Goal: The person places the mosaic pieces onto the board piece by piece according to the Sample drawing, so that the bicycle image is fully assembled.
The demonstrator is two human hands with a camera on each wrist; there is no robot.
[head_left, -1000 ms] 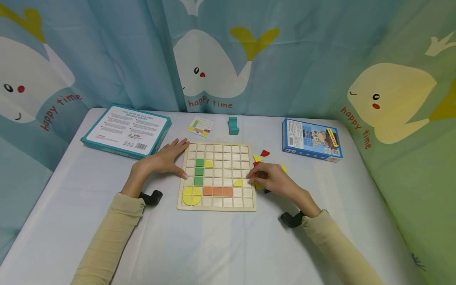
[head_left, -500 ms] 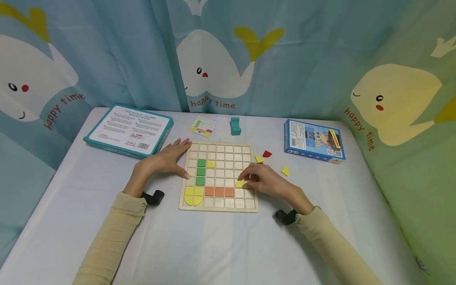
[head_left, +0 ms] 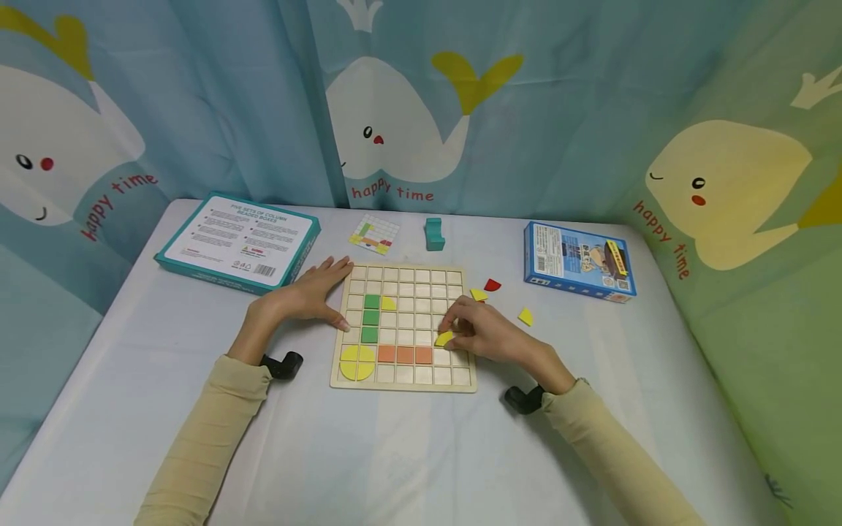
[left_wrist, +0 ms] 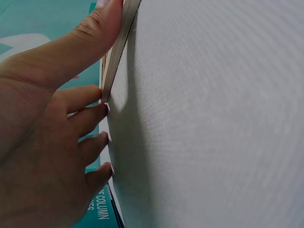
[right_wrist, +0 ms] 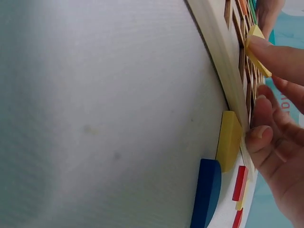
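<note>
- Head view: your right hand pinches a yellow piece between thumb and finger, over the right part of the wooden board, just past the end of the orange squares and one row farther from you.
- Your left hand grasps nothing; its fingers are spread, and it touches the board's left edge.
- On the board you also have three green squares, a yellow quarter beside the top one, and a yellow circle of four quarters in the near left corner.
- Behind the board lie a pattern card and a teal block.
- Left wrist view: your thumb rests on the board's rim, the other fingers reaching along its side.
- Right wrist view: the pinched piece is tilted above the grid; you cannot tell whether it touches. Beside the board's edge, on the table, lie a thick yellow block, a blue block and red pieces.
</note>
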